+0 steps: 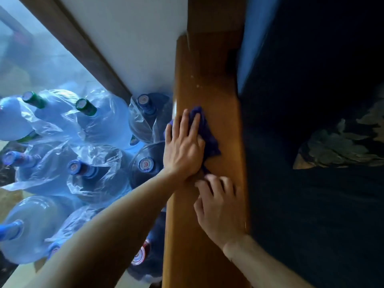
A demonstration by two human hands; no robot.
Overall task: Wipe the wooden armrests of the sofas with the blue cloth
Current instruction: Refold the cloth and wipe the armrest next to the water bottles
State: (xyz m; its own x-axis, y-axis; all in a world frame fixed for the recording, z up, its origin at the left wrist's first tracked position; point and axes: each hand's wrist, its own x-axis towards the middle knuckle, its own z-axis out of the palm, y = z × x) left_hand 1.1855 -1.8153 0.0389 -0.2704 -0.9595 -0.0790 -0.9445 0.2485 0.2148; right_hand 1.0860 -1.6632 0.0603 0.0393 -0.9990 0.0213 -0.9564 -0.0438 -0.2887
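Your left hand (184, 146), fingers pressed together, flattened the cloth (207, 138) lengthwise along the armrest (209, 80) near its left edge; your right hand (220, 206) rested behind, fingers spread.

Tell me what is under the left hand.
The blue cloth lies under the left hand, pressed flat on the wooden armrest. Its edges show around the fingers; the part beneath the palm is covered.

Wooden armrest (216, 96) bears crumpled blue cloth (209, 138) under both hands.
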